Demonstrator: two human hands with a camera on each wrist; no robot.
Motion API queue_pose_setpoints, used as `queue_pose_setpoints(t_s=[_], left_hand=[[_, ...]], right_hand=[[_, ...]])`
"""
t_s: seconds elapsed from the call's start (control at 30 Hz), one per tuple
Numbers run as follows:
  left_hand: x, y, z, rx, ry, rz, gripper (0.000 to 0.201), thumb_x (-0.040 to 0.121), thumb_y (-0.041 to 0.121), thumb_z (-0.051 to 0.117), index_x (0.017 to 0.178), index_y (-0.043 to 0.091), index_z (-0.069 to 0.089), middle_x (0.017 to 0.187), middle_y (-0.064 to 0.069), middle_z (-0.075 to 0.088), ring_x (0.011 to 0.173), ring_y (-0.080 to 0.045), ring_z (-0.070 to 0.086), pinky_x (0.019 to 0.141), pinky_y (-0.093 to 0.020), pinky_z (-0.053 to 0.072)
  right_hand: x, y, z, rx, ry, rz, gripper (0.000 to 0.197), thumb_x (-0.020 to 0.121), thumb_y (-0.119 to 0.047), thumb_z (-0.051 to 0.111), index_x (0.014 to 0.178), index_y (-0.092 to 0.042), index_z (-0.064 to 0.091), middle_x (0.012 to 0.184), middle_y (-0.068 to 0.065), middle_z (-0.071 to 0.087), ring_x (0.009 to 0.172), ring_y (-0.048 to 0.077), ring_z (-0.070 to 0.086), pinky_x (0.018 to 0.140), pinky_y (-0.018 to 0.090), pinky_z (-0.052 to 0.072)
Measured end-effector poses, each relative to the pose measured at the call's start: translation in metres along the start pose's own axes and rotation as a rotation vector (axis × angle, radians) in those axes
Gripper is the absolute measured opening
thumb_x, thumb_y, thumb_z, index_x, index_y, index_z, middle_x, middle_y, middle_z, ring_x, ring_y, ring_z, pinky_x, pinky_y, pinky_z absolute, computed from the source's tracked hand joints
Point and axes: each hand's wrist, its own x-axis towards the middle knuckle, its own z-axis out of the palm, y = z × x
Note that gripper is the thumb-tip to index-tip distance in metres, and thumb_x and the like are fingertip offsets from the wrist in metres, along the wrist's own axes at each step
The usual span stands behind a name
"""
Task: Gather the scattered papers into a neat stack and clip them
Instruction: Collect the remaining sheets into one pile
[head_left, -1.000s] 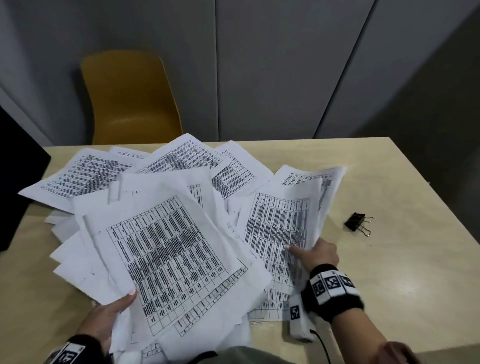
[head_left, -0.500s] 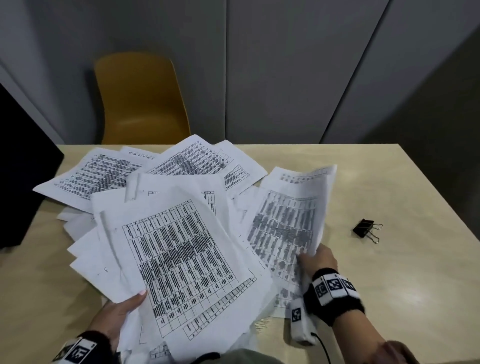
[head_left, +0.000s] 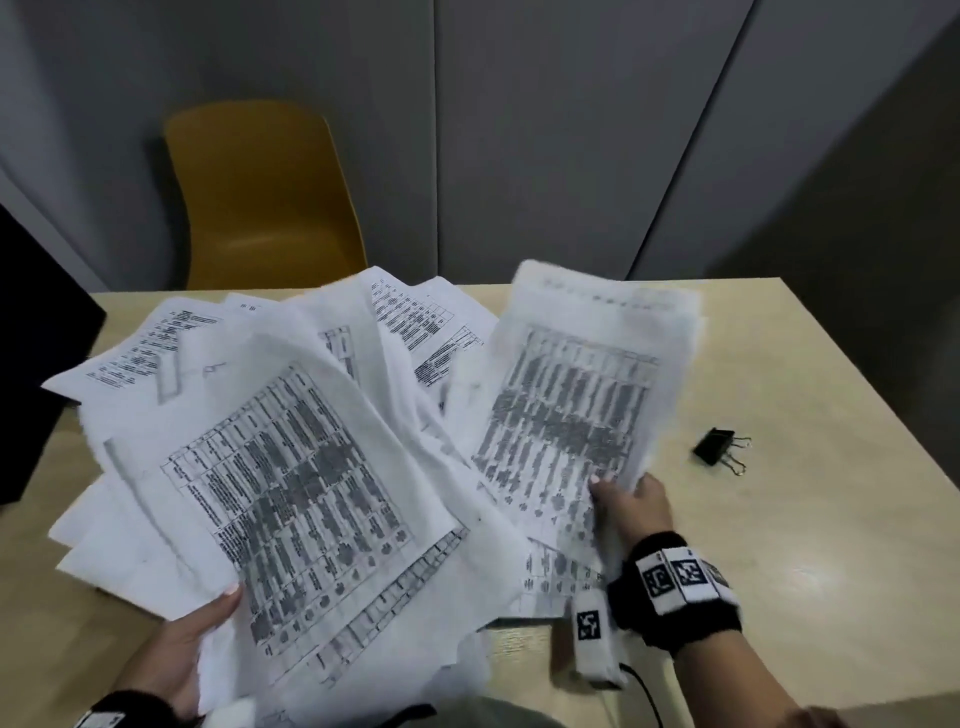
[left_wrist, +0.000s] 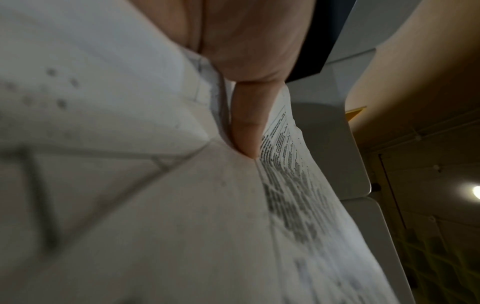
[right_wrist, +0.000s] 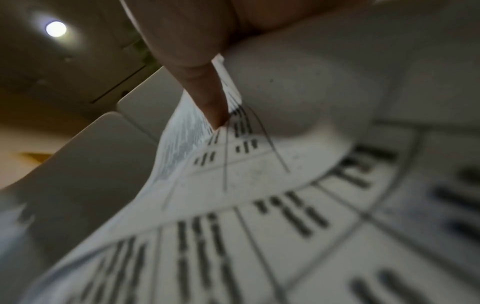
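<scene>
Head view: left hand and right hand each pinch printed papers above the table.

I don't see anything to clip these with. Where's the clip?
In the head view, the clip lies on the bare table at the right, just beyond the right hand and apart from the papers.

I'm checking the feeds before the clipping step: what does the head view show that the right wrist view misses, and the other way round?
Only the head view shows the black metal binder clip lying untouched on the pale wooden table, the left hand gripping the fanned white printed papers, and the mustard plastic chair.

Only the right wrist view shows a round ceiling light and the sheets' underside.

Both show the right hand pinching a few printed sheets, thumb on top.
</scene>
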Motion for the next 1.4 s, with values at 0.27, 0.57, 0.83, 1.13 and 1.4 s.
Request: queue_pose_setpoints(t_s=[0.27, 0.57, 0.83, 1.13, 1.4], left_hand=[[-0.008, 0.007, -0.016, 0.002, -0.012, 0.027, 0.023, 0.075, 0.010, 0.057, 0.088, -0.001, 0.073, 0.076, -0.013, 0.074, 0.064, -0.026, 0.071, 0.062, -0.037, 0.059], [0.039, -0.017, -0.064, 0.117, 0.223, 0.052, 0.096, 0.049, 0.032, 0.085, 0.129, -0.004, 0.046, 0.146, -0.024, 0.033, 0.138, -0.042, 0.024, 0.115, -0.054, 0.012], [-0.001, -0.005, -0.001, 0.216, 0.165, 0.206, 0.044, 0.086, 0.004, 0.055, 0.129, -0.002, 0.048, 0.131, -0.015, 0.053, 0.125, -0.031, 0.046, 0.112, -0.045, 0.025], [-0.009, -0.004, 0.016, 0.283, 0.136, 0.197, 0.046, 0.086, 0.007, 0.057, 0.129, -0.006, 0.047, 0.140, -0.015, 0.045, 0.134, -0.026, 0.036, 0.113, -0.037, 0.018], [-0.017, -0.004, 0.024, 0.353, 0.163, 0.171, 0.058, 0.081, 0.014, 0.063, 0.132, -0.006, 0.043, 0.145, -0.016, 0.039, 0.138, -0.025, 0.030, 0.114, -0.038, 0.015]], right_hand=[[0.000, 0.000, 0.086, -0.879, -0.078, -0.210, 0.035, 0.082, -0.018, 0.056, 0.117, -0.015, 0.054, 0.126, 0.011, 0.040, 0.117, 0.031, 0.040, 0.097, 0.041, 0.042], [0.003, 0.011, 0.083, -0.641, -0.145, -0.149, 0.059, 0.076, -0.013, 0.068, 0.124, -0.014, 0.033, 0.109, 0.015, 0.062, 0.091, 0.029, 0.060, 0.074, 0.029, 0.044], [0.011, 0.017, 0.063, -0.877, 0.098, -0.123, 0.033, 0.076, -0.017, 0.065, 0.108, -0.018, 0.061, 0.127, 0.008, 0.036, 0.115, 0.032, 0.035, 0.095, 0.040, 0.038], [0.012, 0.014, 0.047, -0.695, 0.016, -0.127, 0.030, 0.078, -0.009, 0.062, 0.107, -0.013, 0.054, 0.117, 0.012, 0.040, 0.068, 0.028, 0.051, 0.074, 0.029, 0.045], [0.005, 0.009, 0.013, -0.553, -0.031, -0.145, 0.044, 0.080, -0.009, 0.067, 0.120, -0.005, 0.048, 0.116, 0.018, 0.062, 0.098, 0.031, 0.060, 0.081, 0.032, 0.047]])
